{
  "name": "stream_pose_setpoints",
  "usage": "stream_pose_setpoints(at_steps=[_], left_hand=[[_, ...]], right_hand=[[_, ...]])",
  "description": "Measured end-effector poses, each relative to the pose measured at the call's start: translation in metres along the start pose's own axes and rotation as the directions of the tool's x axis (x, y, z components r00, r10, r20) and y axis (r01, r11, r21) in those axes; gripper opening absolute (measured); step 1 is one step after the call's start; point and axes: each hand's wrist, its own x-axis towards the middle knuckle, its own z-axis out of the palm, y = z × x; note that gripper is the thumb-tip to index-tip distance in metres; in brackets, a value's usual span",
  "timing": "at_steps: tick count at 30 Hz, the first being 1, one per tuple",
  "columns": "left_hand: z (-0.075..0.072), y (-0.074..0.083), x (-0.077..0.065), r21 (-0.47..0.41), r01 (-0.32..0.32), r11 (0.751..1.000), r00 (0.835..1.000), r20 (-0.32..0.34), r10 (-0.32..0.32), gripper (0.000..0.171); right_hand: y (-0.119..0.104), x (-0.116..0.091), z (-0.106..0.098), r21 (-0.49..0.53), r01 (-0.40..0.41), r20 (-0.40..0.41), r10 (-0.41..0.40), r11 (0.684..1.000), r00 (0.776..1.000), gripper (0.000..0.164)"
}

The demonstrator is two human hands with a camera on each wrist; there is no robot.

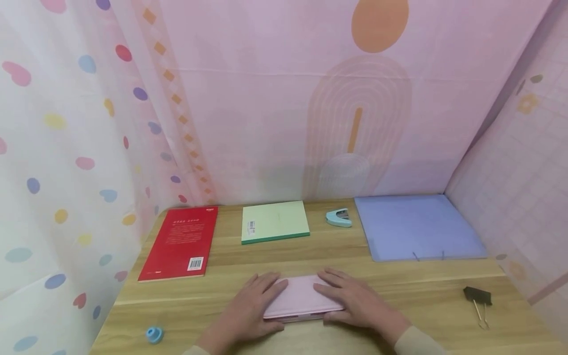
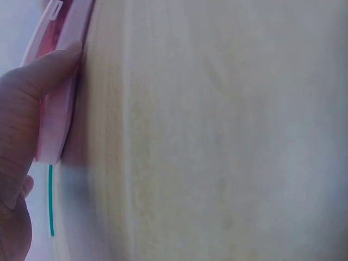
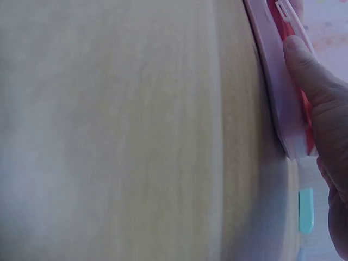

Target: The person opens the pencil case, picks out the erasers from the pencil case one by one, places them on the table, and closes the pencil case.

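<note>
A flat pink case [image 1: 306, 296] lies on the wooden table between my two hands. My left hand [image 1: 250, 308] holds its left side, fingers over the top and thumb at the near edge. On the right side my right hand [image 1: 357, 301] grips it the same way. In the left wrist view, the left thumb [image 2: 57, 68] presses the case's near side, where a red strip shows under the lid. The right wrist view shows the right thumb [image 3: 304, 60] against that side, close to a small pale clasp [image 3: 283, 11]. The inside of the case is hidden.
Along the back lie a red book [image 1: 184, 241], a pale green notebook [image 1: 275, 222], a light blue stapler [image 1: 338, 218] and a blue folder [image 1: 419, 227]. A black binder clip [image 1: 477, 296] lies right, a small round blue object [image 1: 154, 335] front left. Curtains surround the table.
</note>
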Motion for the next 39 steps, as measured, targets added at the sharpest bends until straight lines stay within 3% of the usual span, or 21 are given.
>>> stream_pose_setpoints(at_steps=[6,11,17,22,27,35,39], left_hand=[[-0.008,0.0,-0.011,-0.049,0.036,0.998,0.997,-0.07,-0.039,0.086],[-0.015,0.002,-0.016,-0.048,0.063,0.997,0.99,-0.12,-0.068,0.083],[-0.027,0.004,-0.015,-0.078,0.132,0.988,0.975,-0.171,-0.144,0.088],[-0.033,0.004,-0.014,-0.06,0.123,0.991,0.955,-0.263,-0.134,0.092],[-0.032,0.003,-0.014,-0.087,0.127,0.988,0.938,-0.314,-0.148,0.097],[-0.024,-0.001,-0.008,-0.14,0.293,0.946,0.923,-0.214,-0.318,0.109],[-0.02,-0.004,-0.005,-0.178,0.319,0.931,0.916,-0.193,-0.351,0.112]], right_hand=[[-0.001,-0.01,-0.014,0.027,0.037,-0.123,-0.033,0.999,0.992,0.048],[-0.002,-0.005,-0.025,0.067,0.106,-0.277,-0.084,0.992,0.957,0.031],[-0.001,0.011,-0.034,0.24,0.056,-0.389,0.043,0.969,0.92,0.025],[0.002,0.024,-0.039,0.365,-0.11,-0.35,0.246,0.924,0.904,0.022],[0.006,0.038,-0.039,0.489,-0.253,-0.28,0.426,0.834,0.86,0.016],[0.019,0.058,-0.031,0.534,-0.384,-0.202,0.555,0.753,0.807,0.017],[0.022,0.064,-0.028,0.566,-0.443,-0.143,0.612,0.695,0.778,0.018]])
